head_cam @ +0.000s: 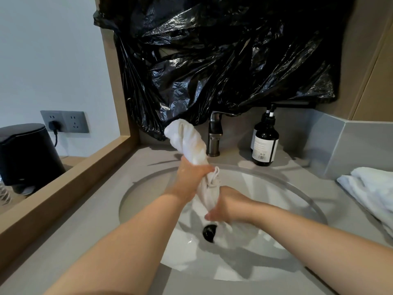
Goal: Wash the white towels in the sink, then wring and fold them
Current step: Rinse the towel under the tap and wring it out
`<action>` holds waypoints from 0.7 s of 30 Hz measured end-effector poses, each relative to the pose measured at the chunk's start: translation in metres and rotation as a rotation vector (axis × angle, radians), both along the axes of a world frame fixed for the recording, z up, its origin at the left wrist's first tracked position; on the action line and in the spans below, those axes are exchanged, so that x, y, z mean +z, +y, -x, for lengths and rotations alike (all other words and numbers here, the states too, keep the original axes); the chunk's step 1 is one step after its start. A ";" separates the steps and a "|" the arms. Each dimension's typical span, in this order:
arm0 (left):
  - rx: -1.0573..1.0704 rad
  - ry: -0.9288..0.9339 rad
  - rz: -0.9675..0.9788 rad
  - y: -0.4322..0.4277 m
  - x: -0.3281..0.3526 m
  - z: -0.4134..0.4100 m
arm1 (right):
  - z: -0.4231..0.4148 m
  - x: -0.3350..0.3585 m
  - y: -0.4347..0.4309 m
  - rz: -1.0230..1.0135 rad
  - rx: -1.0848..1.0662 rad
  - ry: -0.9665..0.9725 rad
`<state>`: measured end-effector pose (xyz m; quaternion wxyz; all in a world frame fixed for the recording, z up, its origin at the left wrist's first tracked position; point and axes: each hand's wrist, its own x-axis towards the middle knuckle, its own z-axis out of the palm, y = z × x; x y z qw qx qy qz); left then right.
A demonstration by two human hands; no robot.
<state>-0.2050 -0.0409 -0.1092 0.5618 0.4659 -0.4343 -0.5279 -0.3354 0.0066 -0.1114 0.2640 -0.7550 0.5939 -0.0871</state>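
Over the sink (261, 188), we wring a white towel (191, 141): our left hand (192, 174) is clenched around its middle and our right hand (226, 204) is wrapped around the lower stretch just below, both fists tight on the twisted cloth. The towel's long axis runs steeply, close to upright but leaning. Its thick free end points up, away from us and to the left, level with the faucet (214, 137), while its thin tail points down toward the drain (209, 231) in the white bowl. We judge the loose top to be the weak spot: a harder twist could whip it against the faucet or, swung right, against the dark pump bottle (264, 143) standing near it on the counter (85, 209). Wet cloth may also slip through our fingers and drop the tail onto the drain. Squeezed water that misses the bowl could run toward the other white towels (370, 188) lying at the counter's right edge, or flick left toward the wall socket (63, 121), where a plug sits, though that is well apart. Black plastic sheeting (212, 60) hangs behind the faucet.
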 end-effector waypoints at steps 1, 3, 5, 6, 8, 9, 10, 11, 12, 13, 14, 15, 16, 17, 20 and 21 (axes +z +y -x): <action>0.023 -0.023 -0.003 0.000 -0.002 0.004 | -0.003 0.000 0.001 0.076 -0.018 0.106; 0.054 0.008 -0.012 -0.005 -0.005 0.006 | -0.004 0.001 0.000 0.210 -0.024 0.286; 0.087 0.063 -0.043 -0.004 -0.004 0.006 | -0.005 0.004 0.000 0.311 -0.002 0.405; 0.107 0.071 -0.077 -0.003 -0.004 0.006 | -0.007 0.004 0.001 0.341 0.019 0.446; 0.128 0.013 -0.153 -0.001 -0.006 0.006 | -0.008 0.001 0.001 0.379 0.066 0.502; 0.137 -0.022 -0.173 0.000 -0.007 0.007 | -0.008 -0.001 0.001 0.396 0.084 0.524; 0.152 -0.046 -0.184 0.001 -0.007 0.008 | -0.006 -0.002 0.001 0.418 0.100 0.538; 0.165 -0.046 -0.187 0.002 -0.006 0.008 | -0.005 -0.002 0.001 0.442 0.112 0.548; 0.175 -0.032 -0.196 0.001 -0.005 0.007 | -0.005 -0.001 -0.001 0.471 0.121 0.561; 0.183 -0.019 -0.196 0.000 -0.005 0.007 | -0.004 0.001 -0.003 0.493 0.122 0.574; 0.195 -0.025 -0.199 0.000 -0.004 0.008 | -0.004 0.003 -0.005 0.508 0.112 0.584; 0.187 -0.030 -0.207 -0.001 -0.005 0.009 | -0.004 0.005 -0.007 0.516 0.091 0.592; 0.161 -0.021 -0.222 0.002 -0.003 0.012 | -0.004 0.007 -0.010 0.525 0.067 0.601; 0.127 0.000 -0.248 0.005 -0.001 0.015 | -0.004 0.011 -0.011 0.537 0.052 0.606; 0.060 0.097 -0.274 0.014 0.003 0.019 | -0.001 0.015 -0.014 0.529 0.062 0.595; 0.036 0.118 -0.273 0.015 0.003 0.018 | 0.000 0.015 -0.015 0.497 0.060 0.577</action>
